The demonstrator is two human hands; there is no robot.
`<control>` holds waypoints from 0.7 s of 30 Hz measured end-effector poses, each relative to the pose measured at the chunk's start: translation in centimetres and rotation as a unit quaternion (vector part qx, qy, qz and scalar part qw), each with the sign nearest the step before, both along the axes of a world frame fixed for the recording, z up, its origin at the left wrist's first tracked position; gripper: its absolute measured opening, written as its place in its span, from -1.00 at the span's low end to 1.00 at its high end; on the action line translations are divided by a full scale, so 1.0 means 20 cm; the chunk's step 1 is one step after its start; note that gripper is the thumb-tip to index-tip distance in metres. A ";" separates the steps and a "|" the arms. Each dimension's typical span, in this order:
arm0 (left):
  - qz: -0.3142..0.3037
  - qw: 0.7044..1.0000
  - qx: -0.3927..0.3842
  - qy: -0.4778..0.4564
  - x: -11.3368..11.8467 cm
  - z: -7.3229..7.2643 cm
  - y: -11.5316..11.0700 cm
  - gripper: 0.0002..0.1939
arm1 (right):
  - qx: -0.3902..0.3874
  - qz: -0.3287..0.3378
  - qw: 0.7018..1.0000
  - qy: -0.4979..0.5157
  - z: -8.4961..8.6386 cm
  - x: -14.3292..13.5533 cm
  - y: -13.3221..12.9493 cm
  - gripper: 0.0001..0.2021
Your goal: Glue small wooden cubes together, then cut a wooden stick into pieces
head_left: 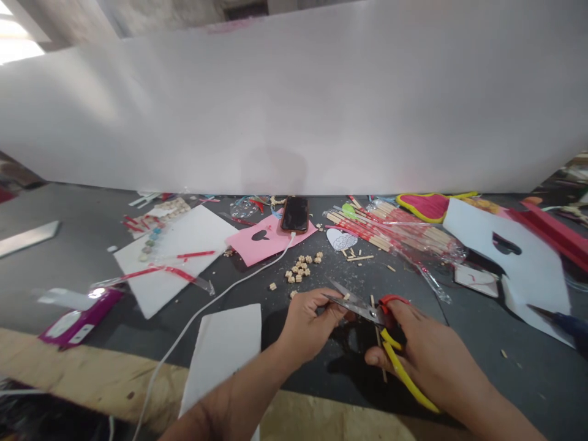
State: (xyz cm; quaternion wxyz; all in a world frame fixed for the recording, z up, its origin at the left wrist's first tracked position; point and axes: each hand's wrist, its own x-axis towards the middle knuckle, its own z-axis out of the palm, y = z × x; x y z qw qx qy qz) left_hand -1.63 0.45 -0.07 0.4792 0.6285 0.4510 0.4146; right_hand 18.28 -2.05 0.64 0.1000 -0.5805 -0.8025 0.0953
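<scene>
My right hand (427, 346) grips scissors (367, 311) with one red and one yellow handle. Their blades are apart and point left, across the fingertips of my left hand (307, 321). The left fingers are pinched together; a small pale wooden piece (346, 296) shows at their tips, between the blades. A thin wooden stick (379, 343) runs below the scissors, beside my right thumb; whether the hand touches it I cannot tell. Just beyond my left hand lies a loose group of small wooden bundles (301, 269), with short cut stick pieces (361, 258) to their right.
A phone (294, 214) on pink paper (250, 242) has a white cable (220, 289) trailing to the front edge. Wrapped chopsticks (395, 223) are heaped at the back right. A purple glue gun (81, 318) lies left, a dark-handled tool (563, 321) right. A white board (294, 110) stands behind.
</scene>
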 end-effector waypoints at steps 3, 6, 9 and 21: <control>0.002 1.000 -0.003 -0.007 0.00 -0.01 0.00 -0.80 | 0.000 0.004 1.000 0.001 0.00 0.00 0.01 -0.52; -0.001 1.000 0.000 -0.006 0.00 -0.01 0.00 -0.81 | 0.002 0.007 1.000 0.010 -0.01 0.00 0.01 -0.61; -0.003 1.000 0.007 -0.003 0.01 -0.01 0.00 -0.83 | -0.005 0.008 1.000 0.019 -0.01 0.00 0.01 -0.65; 0.016 0.999 0.028 -0.029 0.01 -0.04 -0.01 -0.86 | -0.024 0.003 0.999 0.027 -0.03 -0.02 0.00 -0.61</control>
